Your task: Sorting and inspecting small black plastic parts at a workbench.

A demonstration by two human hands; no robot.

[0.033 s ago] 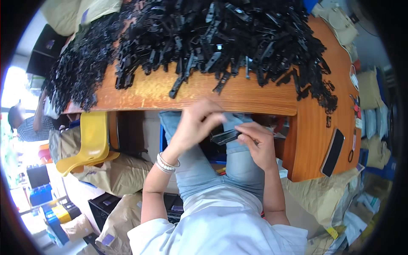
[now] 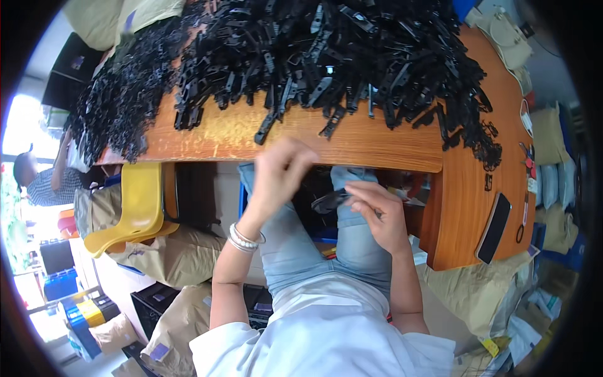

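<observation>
Above my lap, my right hand (image 2: 379,212) pinches a dark plastic part (image 2: 329,201) between thumb and fingers. The part juts out to the left and is smeared. My left hand (image 2: 281,171), with light bracelets at the wrist, hovers to the left, near the front edge of the table. Its fingers look bent but blurred, so I cannot tell what is in them, if anything. Beyond both hands, a large heap of black plastic parts (image 2: 301,56) covers the far side of the wooden table (image 2: 220,135).
To the left is a second pile of smaller black parts (image 2: 129,94). A phone (image 2: 494,227) and scissors (image 2: 521,232) lie on the table's right wing. A yellow chair (image 2: 141,201) stands left, beside brown sacks (image 2: 182,254). Another person (image 2: 53,182) is at far left.
My left hand has moved slightly left and up, away from the right hand. My right hand stays nearly in place, the dark part still in it.
</observation>
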